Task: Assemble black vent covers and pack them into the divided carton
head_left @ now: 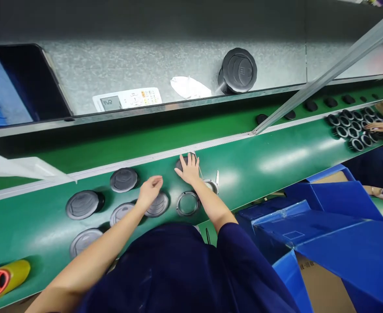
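My right hand [188,169] lies with fingers spread over a black round air vent [179,164] near the back edge of the green bench, covering most of it. Nearer me, below that wrist, is a ring [188,203] with a dark rim and an open middle. A second ring [211,186], partly behind my forearm, has a thin pale piece standing at its side. My left hand [150,190] hovers with fingertips pinched together; anything between them is too small to tell. Just below it lies a grey round vent [158,205]. Several similar vents [124,179] sit further left.
A shelf above holds a phone [31,82], a white remote control [128,99], crumpled white paper [190,88] and a black vent [239,71]. A yellow-and-red tube [10,278] lies left. Blue boxes [321,221] stand right. A co-worker's hand [382,127] touches grouped rings [353,131].
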Demonstrator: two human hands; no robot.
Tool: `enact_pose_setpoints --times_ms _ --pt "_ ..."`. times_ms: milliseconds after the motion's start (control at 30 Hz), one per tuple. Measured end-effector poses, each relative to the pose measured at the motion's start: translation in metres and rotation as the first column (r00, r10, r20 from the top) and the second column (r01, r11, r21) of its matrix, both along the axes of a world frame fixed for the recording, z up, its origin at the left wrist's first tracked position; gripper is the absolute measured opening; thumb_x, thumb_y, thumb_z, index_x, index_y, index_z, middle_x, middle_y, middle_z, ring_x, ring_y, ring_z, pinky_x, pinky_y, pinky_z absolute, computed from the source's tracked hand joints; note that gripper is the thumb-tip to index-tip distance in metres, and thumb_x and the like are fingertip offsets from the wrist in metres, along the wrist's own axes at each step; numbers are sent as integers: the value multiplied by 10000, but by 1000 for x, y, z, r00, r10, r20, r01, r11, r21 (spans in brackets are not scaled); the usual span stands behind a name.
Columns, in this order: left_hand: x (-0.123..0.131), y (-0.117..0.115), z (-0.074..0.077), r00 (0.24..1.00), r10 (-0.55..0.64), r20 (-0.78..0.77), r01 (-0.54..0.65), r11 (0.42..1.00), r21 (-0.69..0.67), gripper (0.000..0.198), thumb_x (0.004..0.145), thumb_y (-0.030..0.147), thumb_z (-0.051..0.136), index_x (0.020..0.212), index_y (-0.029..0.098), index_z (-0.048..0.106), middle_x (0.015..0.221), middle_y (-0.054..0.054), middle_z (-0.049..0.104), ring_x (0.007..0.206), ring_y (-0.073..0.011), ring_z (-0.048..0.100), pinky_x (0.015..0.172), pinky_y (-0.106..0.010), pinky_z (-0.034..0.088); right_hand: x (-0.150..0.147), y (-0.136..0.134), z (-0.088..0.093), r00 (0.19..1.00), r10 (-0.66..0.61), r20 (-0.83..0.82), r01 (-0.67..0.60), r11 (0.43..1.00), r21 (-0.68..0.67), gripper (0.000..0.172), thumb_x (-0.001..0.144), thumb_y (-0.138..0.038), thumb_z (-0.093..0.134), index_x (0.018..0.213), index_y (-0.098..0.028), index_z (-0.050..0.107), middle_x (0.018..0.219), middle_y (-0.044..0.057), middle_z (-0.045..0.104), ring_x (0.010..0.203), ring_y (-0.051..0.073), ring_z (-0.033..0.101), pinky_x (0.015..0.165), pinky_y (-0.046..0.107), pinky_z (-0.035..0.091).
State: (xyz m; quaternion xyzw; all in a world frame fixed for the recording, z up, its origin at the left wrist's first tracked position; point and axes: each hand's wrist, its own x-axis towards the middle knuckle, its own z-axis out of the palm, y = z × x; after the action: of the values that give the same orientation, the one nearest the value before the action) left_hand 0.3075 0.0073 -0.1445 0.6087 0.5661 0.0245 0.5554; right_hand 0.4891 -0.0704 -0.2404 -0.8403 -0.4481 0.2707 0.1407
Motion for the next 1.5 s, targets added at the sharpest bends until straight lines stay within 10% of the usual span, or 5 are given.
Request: enact_pose_setpoints --times_ms 300,500,733,1200,1500 --pt "121 2 -90 600 -736 -314 774 435 460 804 979 533 501 1625 81 345 1688 -199 292 1600 -367 177 1296 -587 -42 77 -34 -7 756 -594 -274 654 677 337 615 1076 -483 213 1407 -122 585 1395 209 605 1349 267 524 1165 481 396" --pt "106 7 -102 574 -723 -383 814 453 365 778 1000 435 504 1660 119 242 1731 -180 174 1620 -323 91 1290 -604 -11 77 -24 -17 919 -304 -249 371 881 294 634 1049 -526 229 1361 -134 617 1360 211 627 1314 288 538 1145 513 411" --pt "-43 -43 -53 609 -609 -508 749 652 116 1062 712 474 833 1627 222 359 1708 -228 223 1573 -490 135 1201 -766 35 18 -15 -28 887 459 55 -457 888 -45 1082 776 -659 701 1660 -261 220 1689 240 121 1511 516 244 1119 716 302" --pt "-142 -103 33 915 -349 -201 401 754 520 1021 623 590 804 1516 228 466 1548 -217 389 1436 -468 332 1011 -665 422 -30 0 15 990 132 40 -134 988 75 1295 604 -849 694 1650 -200 292 1567 322 377 1504 577 279 1184 757 211" --pt "-467 -216 121 818 555 -153 -313 651 692 973 631 449 813 1529 254 494 1608 -179 377 1476 -433 324 1214 -612 295 -343 0 141 392 835 -387 -725 539 428 1030 777 -604 719 1640 -238 292 1633 142 409 1511 372 407 1261 565 331"
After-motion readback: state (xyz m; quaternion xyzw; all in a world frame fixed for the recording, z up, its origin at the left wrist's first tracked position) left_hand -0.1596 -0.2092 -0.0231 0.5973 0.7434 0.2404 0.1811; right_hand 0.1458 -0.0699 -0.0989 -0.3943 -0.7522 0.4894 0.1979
